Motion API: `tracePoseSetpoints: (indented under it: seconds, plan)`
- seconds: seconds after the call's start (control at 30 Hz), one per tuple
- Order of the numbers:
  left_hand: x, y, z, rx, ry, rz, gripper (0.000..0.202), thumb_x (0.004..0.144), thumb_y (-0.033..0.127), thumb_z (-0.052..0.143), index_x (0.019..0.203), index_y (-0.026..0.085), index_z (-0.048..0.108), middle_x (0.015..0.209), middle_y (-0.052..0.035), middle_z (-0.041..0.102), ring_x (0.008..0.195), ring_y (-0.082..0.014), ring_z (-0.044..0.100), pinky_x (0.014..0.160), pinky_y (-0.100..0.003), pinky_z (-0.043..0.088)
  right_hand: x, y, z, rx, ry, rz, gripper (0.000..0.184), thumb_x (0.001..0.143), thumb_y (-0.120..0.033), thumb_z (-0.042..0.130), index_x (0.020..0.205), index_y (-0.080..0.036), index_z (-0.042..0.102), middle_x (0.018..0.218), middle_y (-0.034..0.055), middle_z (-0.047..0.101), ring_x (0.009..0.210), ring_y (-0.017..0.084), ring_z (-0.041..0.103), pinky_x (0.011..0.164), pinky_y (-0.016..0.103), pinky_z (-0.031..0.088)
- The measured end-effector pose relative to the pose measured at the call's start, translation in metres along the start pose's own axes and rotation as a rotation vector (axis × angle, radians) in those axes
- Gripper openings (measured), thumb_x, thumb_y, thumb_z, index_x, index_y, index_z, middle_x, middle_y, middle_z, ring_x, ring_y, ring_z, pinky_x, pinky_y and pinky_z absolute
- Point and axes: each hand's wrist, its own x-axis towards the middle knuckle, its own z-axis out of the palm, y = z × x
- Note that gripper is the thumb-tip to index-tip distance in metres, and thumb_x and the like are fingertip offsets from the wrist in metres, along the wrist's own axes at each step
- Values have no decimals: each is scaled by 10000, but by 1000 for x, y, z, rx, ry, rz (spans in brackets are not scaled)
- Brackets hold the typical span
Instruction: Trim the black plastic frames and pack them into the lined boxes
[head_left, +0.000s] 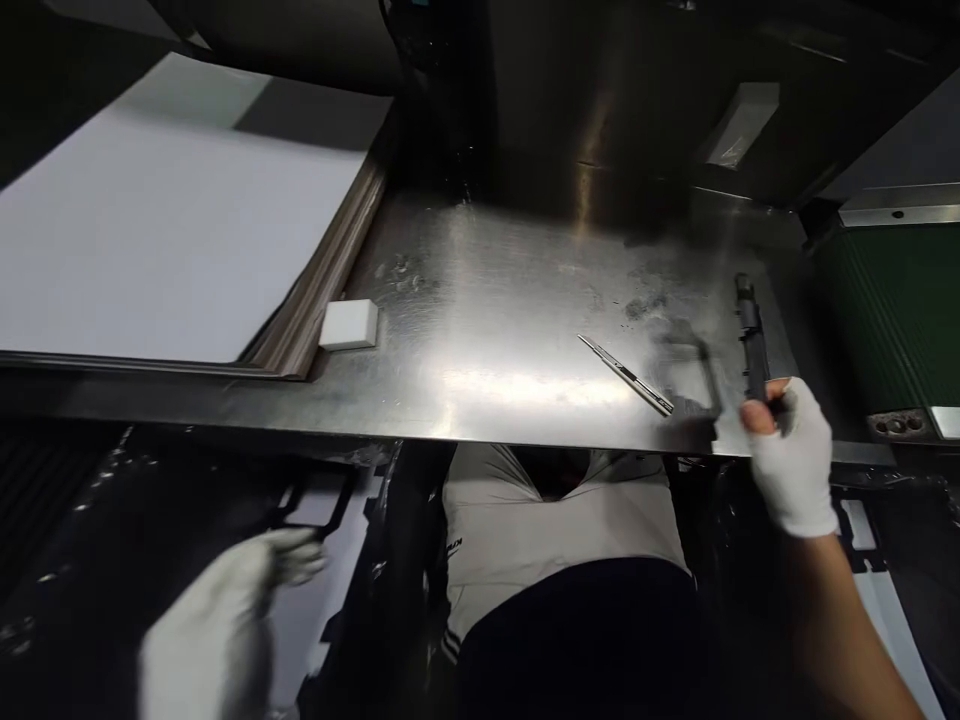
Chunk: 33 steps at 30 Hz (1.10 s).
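Note:
My right hand [791,455], in a white glove with a bare fingertip, grips the near end of a long black tool [752,335] lying on the steel table [487,330] at its right front corner. A slim metal blade [626,375] and a dark rectangular frame piece [694,375] lie just left of that hand. My left hand [225,620], also gloved and blurred by motion, is below the table's front edge, close to a black frame over a white sheet [315,500]. Its fingers are smeared.
A thick stack of large white sheets [165,220] fills the table's left side, with a small white block [349,324] at its near corner. A dark machine wall stands behind, and a green panel [892,310] sits to the right. My torso is under the table edge.

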Motion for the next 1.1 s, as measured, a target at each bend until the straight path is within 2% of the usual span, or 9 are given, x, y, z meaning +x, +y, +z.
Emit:
tracePoseSetpoints:
  seconds: [0.13, 0.23, 0.3, 0.43, 0.67, 0.77, 0.9, 0.97, 1.1]
  plan:
    - [-65, 80, 71, -489, -493, 6, 807, 648, 809, 848, 1219, 245, 766, 1256, -119, 787, 1221, -384, 706, 1139, -500, 555, -65, -108, 51, 229, -439, -525, 413, 991, -652, 625, 995, -240, 611, 922, 89, 663, 848, 273, 614, 802, 426, 505]
    - [-94, 88, 89, -800, -439, -169, 397, 822, 592, 831, 1059, 284, 750, 1094, -33, 796, 1109, -281, 739, 1038, -403, 610, -86, -147, 79, 415, -793, -852, 439, 1013, -651, 613, 1039, -216, 661, 1032, 100, 723, 955, 282, 665, 903, 437, 534]
    - [-102, 75, 82, -778, -355, -260, 220, 891, 452, 792, 860, 257, 695, 878, 8, 749, 941, -209, 731, 922, -308, 621, -73, -142, 84, 416, -808, -744, 371, 1076, -566, 555, 1076, -215, 674, 1076, 94, 734, 985, 267, 678, 896, 416, 540]
    - [-114, 39, 73, -497, -424, -390, 329, 920, 442, 764, 721, 214, 635, 656, -5, 625, 736, -194, 646, 764, -279, 572, -3, -96, 82, 22, -510, -249, 233, 1123, -314, 474, 1127, -190, 672, 1057, 130, 705, 948, 266, 646, 814, 385, 512]
    - [-137, 10, 121, -414, -705, -352, 518, 937, 619, 718, 1291, 243, 684, 820, -4, 644, 885, -229, 648, 960, -385, 494, 65, -66, 84, -366, -700, -56, 165, 1035, -249, 563, 1137, -168, 663, 1006, 153, 738, 859, 286, 669, 754, 363, 476]
    - [-137, 5, 131, -347, -788, -289, 562, 900, 564, 778, 1346, 248, 648, 845, 9, 607, 867, -221, 626, 934, -386, 484, 47, -62, 53, -65, -801, 22, 192, 1080, -269, 484, 1169, -196, 638, 939, 94, 753, 693, 219, 630, 657, 330, 478]
    - [-144, 6, 132, -243, -801, -280, 393, 833, 340, 836, 1188, 237, 702, 855, 16, 572, 814, -191, 576, 844, -351, 486, -13, -52, 19, 425, -1259, -111, 291, 1124, -446, 460, 1149, -267, 687, 1017, 38, 738, 757, 191, 637, 677, 318, 523]
    - [-150, 11, 134, -246, -792, -267, 303, 820, 288, 818, 1098, 221, 718, 897, -10, 635, 874, -210, 599, 879, -359, 494, -55, -48, 21, 506, -1409, -189, 370, 1132, -494, 432, 1010, -250, 682, 969, 36, 703, 832, 202, 636, 740, 331, 529]
    - [-160, 23, 140, -268, -815, -293, 182, 807, 229, 758, 985, 210, 733, 946, -36, 717, 912, -230, 635, 900, -375, 512, -129, -41, 47, 393, -1390, -59, 378, 1131, -441, 420, 873, -214, 577, 897, 32, 662, 793, 187, 608, 724, 321, 482]
